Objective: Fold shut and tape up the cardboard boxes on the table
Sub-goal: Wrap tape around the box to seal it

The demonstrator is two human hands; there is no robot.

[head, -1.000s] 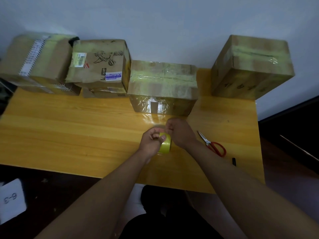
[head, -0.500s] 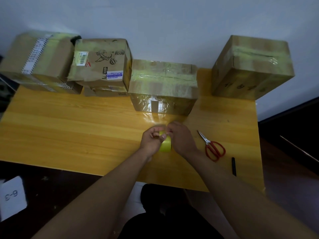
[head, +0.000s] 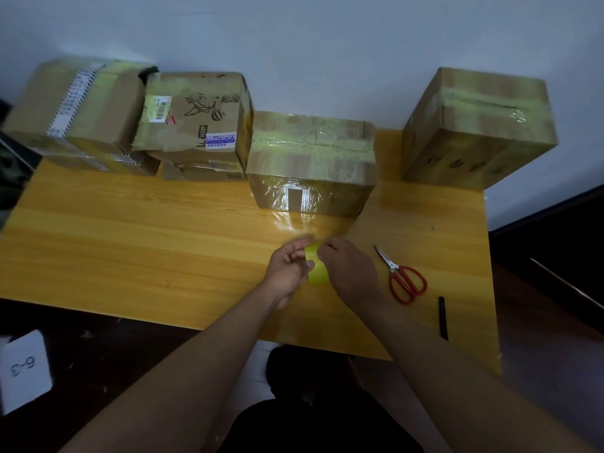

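Observation:
A yellow tape roll [head: 315,268] is held upright over the wooden table [head: 130,243], near its middle. My left hand [head: 289,271] grips the roll from the left. My right hand [head: 348,273] pinches the roll's top edge from the right. A clear strip of tape runs from the roll up to the front face of the middle cardboard box [head: 310,165], which is closed and taped across its top. A closed box [head: 477,129] stands at the back right. Two more boxes, one plain [head: 78,109] and one with drawings and labels [head: 196,119], stand at the back left.
Red-handled scissors [head: 403,277] lie on the table to the right of my hands. A black pen [head: 443,317] lies near the front right edge. A white card marked 6-3 [head: 24,367] sits on the dark floor at lower left. A white wall stands behind the boxes.
Both hands with the tape roll have shifted slightly away from me, toward the middle box. My right hand's fingers have moved onto the roll's top edge.

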